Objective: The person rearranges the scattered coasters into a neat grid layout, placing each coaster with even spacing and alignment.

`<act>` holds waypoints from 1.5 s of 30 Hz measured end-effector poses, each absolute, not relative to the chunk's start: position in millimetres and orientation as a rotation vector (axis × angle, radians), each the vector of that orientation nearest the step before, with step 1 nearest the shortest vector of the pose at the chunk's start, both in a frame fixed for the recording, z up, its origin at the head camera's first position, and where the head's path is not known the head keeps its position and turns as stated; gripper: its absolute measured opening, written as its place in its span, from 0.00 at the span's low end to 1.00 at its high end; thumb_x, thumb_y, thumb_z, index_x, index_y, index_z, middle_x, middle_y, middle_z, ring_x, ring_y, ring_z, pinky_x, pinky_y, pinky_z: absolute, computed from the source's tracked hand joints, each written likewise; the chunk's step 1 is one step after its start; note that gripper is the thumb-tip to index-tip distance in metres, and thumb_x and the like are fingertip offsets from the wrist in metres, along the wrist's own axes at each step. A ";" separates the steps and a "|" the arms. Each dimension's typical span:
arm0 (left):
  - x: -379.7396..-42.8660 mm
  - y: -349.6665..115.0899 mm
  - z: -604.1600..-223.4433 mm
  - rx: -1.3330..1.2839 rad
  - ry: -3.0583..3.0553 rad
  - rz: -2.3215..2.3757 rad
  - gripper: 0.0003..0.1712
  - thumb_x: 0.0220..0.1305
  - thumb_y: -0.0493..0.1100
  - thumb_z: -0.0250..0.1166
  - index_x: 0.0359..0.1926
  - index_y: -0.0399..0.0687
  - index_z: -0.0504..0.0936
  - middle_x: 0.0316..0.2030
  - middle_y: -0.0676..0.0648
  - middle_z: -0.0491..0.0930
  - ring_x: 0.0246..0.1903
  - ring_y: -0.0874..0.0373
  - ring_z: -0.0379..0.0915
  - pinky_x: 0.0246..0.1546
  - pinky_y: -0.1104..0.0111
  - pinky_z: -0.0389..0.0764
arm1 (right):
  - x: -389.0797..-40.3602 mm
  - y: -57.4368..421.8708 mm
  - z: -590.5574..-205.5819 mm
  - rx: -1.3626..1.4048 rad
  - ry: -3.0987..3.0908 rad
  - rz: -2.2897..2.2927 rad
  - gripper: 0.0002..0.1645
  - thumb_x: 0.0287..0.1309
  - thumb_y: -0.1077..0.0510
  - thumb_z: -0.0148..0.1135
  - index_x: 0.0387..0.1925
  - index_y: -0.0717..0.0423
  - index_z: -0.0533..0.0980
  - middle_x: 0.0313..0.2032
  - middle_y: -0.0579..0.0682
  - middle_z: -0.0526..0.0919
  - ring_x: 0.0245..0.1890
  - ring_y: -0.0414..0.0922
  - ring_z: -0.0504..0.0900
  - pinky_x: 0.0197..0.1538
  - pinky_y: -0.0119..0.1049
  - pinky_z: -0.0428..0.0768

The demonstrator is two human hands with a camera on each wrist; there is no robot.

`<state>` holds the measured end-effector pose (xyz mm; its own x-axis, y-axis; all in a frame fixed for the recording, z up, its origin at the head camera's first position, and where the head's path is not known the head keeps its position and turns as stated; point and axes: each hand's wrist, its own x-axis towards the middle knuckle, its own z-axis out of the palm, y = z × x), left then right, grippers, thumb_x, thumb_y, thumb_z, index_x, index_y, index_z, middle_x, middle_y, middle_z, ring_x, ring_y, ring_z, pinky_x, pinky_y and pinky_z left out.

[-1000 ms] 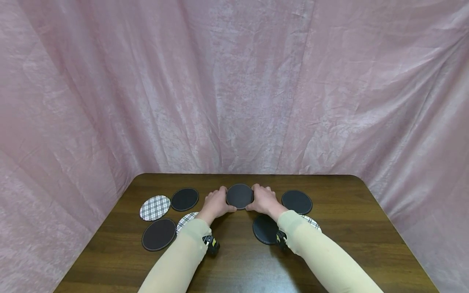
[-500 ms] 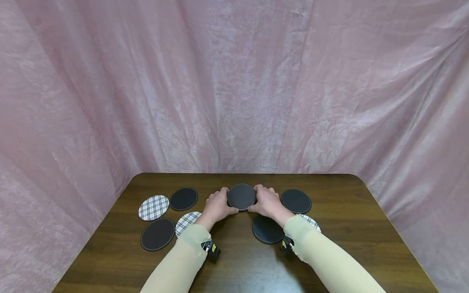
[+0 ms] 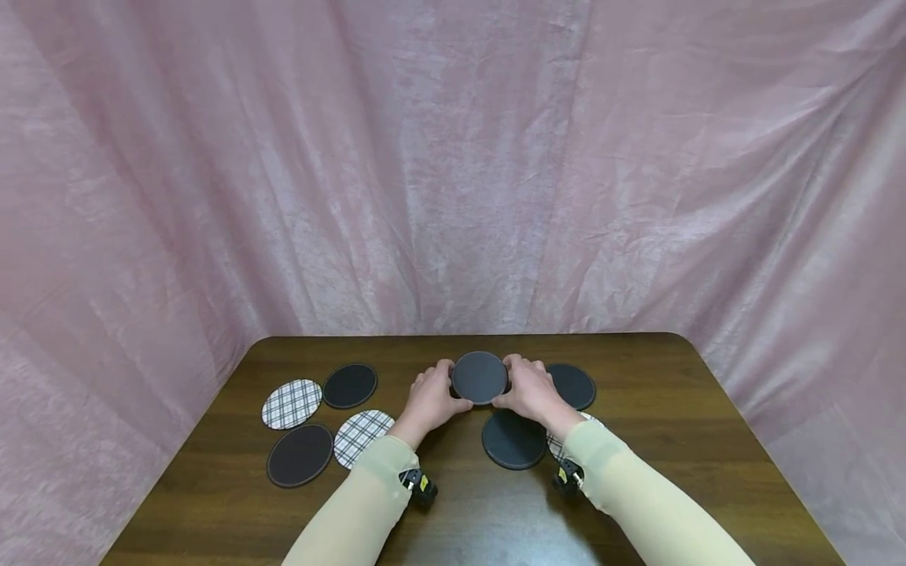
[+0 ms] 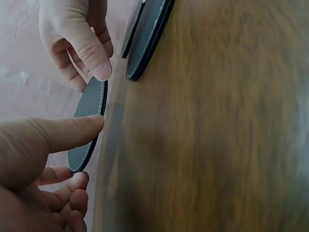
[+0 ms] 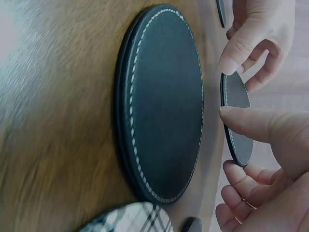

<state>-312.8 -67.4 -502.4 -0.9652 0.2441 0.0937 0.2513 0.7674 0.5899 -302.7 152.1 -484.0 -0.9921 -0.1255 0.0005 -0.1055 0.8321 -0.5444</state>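
My two hands hold a round black leather-look coaster [image 3: 480, 377] with pale edge stitching between them, near the back of the table. My left hand [image 3: 433, 399] pinches its left rim between thumb and fingers, and my right hand [image 3: 532, 390] pinches the opposite rim. The left wrist view shows the held coaster [image 4: 89, 104] tilted up off the wood. Nearest the right hand lie a black coaster [image 3: 513, 440] in front and another black coaster [image 3: 572, 385] just beyond its knuckles. A plaid coaster [image 3: 555, 446] is partly covered by the right forearm.
On the left of the wooden table [image 3: 453, 503] lie two plaid coasters, the outer one [image 3: 292, 404] and the inner one [image 3: 361, 436]. Beside them are a rear black coaster [image 3: 350, 385] and a front black coaster [image 3: 300, 456]. A pink curtain [image 3: 453, 173] hangs behind the table.
Both hands have shifted a little to the right with the coaster between them. More of the inner left plaid coaster shows now, and the right hand overlaps the back right black coaster.
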 end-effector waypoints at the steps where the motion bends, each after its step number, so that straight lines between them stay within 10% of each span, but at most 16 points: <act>1: -313.1 -65.2 -502.9 -0.415 -2.940 -0.997 0.46 0.57 0.48 0.88 0.70 0.37 0.75 0.50 0.39 0.83 0.53 0.39 0.76 0.61 0.41 0.74 | -302.3 154.1 -483.9 -0.183 2.977 -0.877 0.47 0.56 0.52 0.88 0.71 0.64 0.74 0.50 0.58 0.86 0.59 0.62 0.74 0.65 0.62 0.72; 45: -321.0 -14.6 -504.5 -0.434 -3.084 -0.802 0.35 0.68 0.52 0.80 0.70 0.43 0.82 0.47 0.47 0.86 0.54 0.43 0.80 0.59 0.42 0.70 | -302.8 201.1 -492.9 -0.172 2.975 -0.782 0.40 0.57 0.51 0.86 0.65 0.66 0.82 0.59 0.65 0.79 0.61 0.65 0.71 0.64 0.62 0.75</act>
<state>-321.0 -14.6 -504.5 -0.9609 0.2768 -0.0039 0.2398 0.8396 0.4875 -302.8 201.1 -492.9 -0.9919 -0.1236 -0.0307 -0.0925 0.8651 -0.4931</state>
